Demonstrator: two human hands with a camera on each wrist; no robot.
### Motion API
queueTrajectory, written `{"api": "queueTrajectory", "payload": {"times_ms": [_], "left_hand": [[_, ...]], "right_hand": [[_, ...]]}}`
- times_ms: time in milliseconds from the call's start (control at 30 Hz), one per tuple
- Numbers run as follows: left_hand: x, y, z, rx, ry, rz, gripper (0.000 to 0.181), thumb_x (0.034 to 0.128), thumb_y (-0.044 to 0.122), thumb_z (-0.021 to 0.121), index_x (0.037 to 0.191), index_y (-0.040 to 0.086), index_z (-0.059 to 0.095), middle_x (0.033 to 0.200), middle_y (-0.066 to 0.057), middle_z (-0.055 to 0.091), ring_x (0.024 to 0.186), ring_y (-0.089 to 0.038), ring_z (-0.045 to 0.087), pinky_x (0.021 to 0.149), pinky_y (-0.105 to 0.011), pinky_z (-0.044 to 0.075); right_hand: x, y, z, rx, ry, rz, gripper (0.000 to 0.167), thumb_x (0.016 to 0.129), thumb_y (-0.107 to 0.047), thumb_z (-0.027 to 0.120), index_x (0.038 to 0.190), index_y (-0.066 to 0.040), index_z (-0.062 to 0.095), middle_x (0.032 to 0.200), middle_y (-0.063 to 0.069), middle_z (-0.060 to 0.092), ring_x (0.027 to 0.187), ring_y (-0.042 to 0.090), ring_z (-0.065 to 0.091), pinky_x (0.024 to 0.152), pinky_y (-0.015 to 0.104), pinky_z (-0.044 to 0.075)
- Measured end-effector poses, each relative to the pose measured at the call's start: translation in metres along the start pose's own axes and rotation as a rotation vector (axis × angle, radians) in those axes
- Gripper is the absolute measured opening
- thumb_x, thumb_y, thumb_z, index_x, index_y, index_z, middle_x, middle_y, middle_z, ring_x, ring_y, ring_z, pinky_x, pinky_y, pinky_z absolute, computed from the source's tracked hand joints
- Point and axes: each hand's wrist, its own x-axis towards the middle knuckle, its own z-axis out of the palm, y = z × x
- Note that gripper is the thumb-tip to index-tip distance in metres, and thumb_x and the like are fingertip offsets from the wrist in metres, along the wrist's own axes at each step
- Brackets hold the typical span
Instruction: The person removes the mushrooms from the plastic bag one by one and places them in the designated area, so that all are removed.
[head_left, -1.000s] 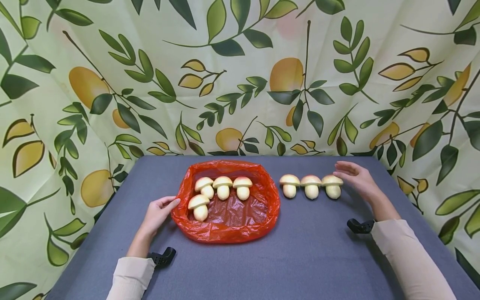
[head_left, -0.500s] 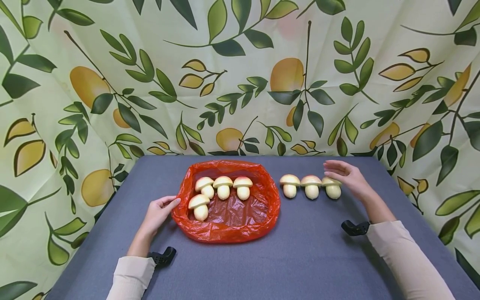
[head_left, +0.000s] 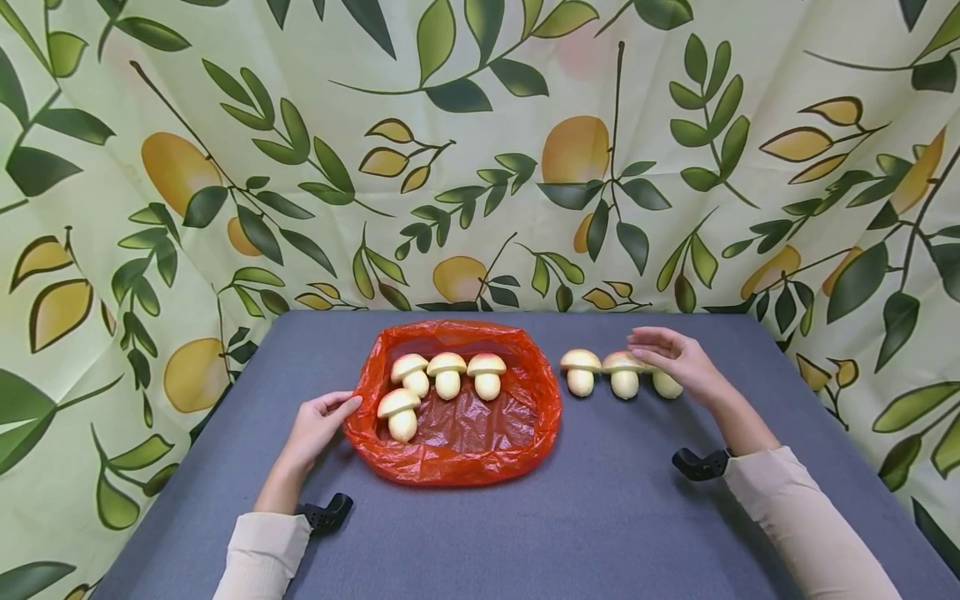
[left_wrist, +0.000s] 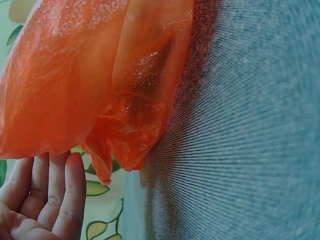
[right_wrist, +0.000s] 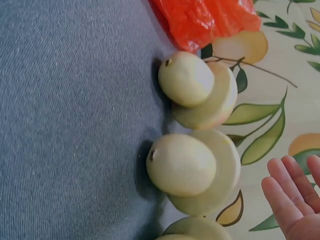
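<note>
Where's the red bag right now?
In the head view, the red bag sits near the middle of the blue-grey table, between the left hand at its left edge and three mushrooms on its right.

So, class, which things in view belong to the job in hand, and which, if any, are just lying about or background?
Likely part of the job:
red bag
four mushrooms inside it
three mushrooms in a row beside it
left hand at its rim
right hand by the row

Probably just background:
leaf-patterned cloth
grey-blue table
black wrist devices
</note>
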Motion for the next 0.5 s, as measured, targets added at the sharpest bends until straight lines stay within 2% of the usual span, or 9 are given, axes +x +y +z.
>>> {"api": "queueTrajectory", "payload": {"times_ms": [167,333,500], "left_hand": [[0.0,0.0,0.0,-0.002,-0.001,-0.003,0.043,0.0941,0.02,0.061,0.122,-0.013,0.058,0.07,0.028,0.064,0.066,0.007,0.057,0.066,-0.014,0.047],[0.0,0.0,0.0,-0.022,-0.001,0.006,0.042,0.094,0.018,0.061,0.121,-0.014,0.058,0.071,0.028,0.064,0.067,0.008,0.058,0.066,-0.013,0.047],[0.001,-0.002,0.001,-0.039,0.0,0.013,0.042,0.094,0.015,0.061,0.122,-0.015,0.057,0.072,0.029,0.064,0.069,0.009,0.058,0.066,-0.013,0.048]], "right_hand": [[-0.002,-0.007,0.006,0.001,-0.028,0.001,0.03,0.095,-0.018,0.061,0.124,-0.015,0.055,0.105,-0.03,0.062,0.098,-0.015,0.061,0.082,0.008,0.048],[-0.003,-0.012,0.014,-0.02,-0.044,0.008,0.041,0.095,-0.02,0.061,0.13,-0.001,0.051,0.105,-0.029,0.061,0.098,-0.014,0.061,0.083,0.008,0.047],[-0.002,-0.015,0.022,-0.054,-0.061,0.036,0.049,0.095,-0.023,0.062,0.134,0.002,0.048,0.112,-0.02,0.062,0.101,-0.011,0.062,0.084,0.008,0.047]]}}
